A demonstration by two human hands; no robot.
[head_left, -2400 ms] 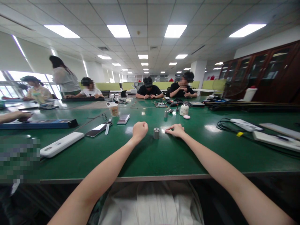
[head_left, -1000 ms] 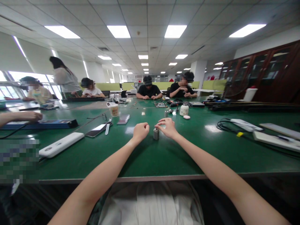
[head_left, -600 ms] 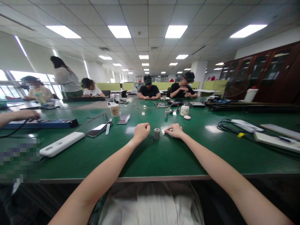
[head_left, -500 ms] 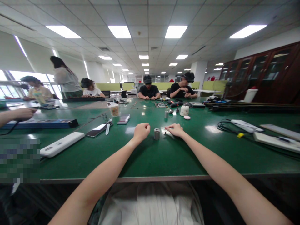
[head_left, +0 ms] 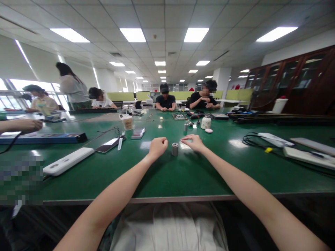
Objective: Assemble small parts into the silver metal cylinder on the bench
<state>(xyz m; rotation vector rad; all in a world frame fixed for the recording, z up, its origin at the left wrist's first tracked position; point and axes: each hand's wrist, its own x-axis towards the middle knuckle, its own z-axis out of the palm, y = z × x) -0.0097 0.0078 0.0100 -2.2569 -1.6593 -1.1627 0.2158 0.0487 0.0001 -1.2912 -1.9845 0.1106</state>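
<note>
A small grey metal cylinder (head_left: 175, 149) with a short stub on top stands upright on the green table (head_left: 167, 177). Just left of it rests my left hand (head_left: 158, 147), curled into a fist; whatever is inside is hidden. To the cylinder's upper right is my right hand (head_left: 193, 143), with thumb and forefinger brought together. Anything between those fingertips is too small to make out. Neither hand appears to touch the cylinder.
Farther back are another metal cylinder (head_left: 185, 127), a white jar (head_left: 206, 122) and its lid (head_left: 208, 131). Leftward lie a phone (head_left: 107, 145), a white power strip (head_left: 68, 161) and a paper cup (head_left: 127, 122). Black cables (head_left: 251, 141) are at right. Another person's hand (head_left: 31, 125) reaches in at left.
My right hand has shifted slightly left and up, its fingertips nearer the cylinder. A small dark piece that lay under it no longer shows. My left hand stays in place.
</note>
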